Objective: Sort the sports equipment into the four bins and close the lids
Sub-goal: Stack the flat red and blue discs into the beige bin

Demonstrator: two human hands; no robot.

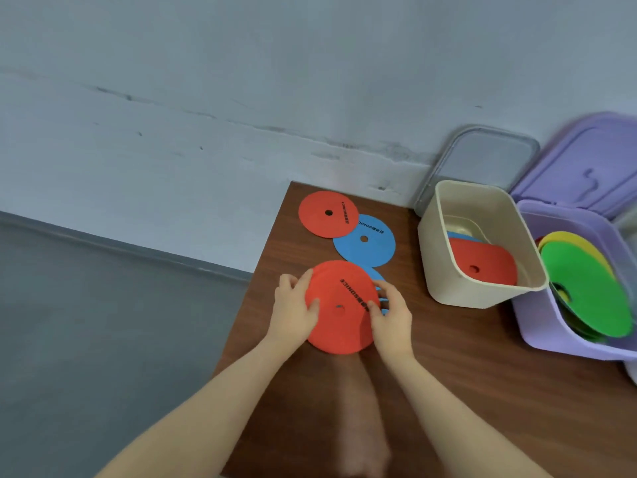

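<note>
A red flat disc (339, 326) with a centre hole lies near the table's left edge, over a blue disc (376, 274) that shows only at its right rim. My left hand (293, 310) grips the red disc's left edge, thumb on top. My right hand (391, 317) pinches its right edge. Farther back lie another red disc (324, 219) and a blue disc (374, 250), overlapping slightly. The cream bin (444, 270) holds a red disc (489, 260) over a blue one. The purple bin (551, 326) holds green and yellow discs (586, 288).
The brown wooden table (465, 391) ends at its left edge just beside my left hand, with grey floor below. A grey lid (482, 160) leans on the wall behind the cream bin. The purple lid (586, 160) stands open at the far right.
</note>
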